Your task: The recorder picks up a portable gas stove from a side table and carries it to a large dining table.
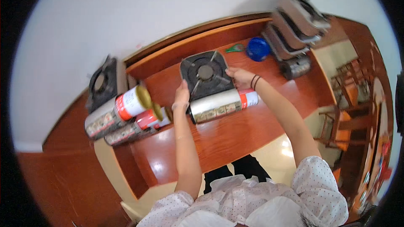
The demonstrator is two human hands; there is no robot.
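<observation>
Between my two hands is a portable gas stove [206, 72] with a black top, a round burner and metal pan supports. Its silver front housing [217, 108] faces me, and a red-and-white gas canister [248, 98] sticks out at the right end. My left hand [182, 96] grips the stove's left edge. On the opposite edge, my right hand [240, 77] has its fingers and thumb around the rim near the back corner. The stove is above or on the reddish wooden desk [240, 138]; whether it touches the surface cannot be told.
At left, more portable stoves [102, 119] are stacked, with canisters [134, 101] protruding. Several stoves [296, 28] form a tall stack at back right. A blue bowl-like object [258, 49] and a green-handled item [235, 48] lie behind. Wooden chairs [345, 116] stand to the right.
</observation>
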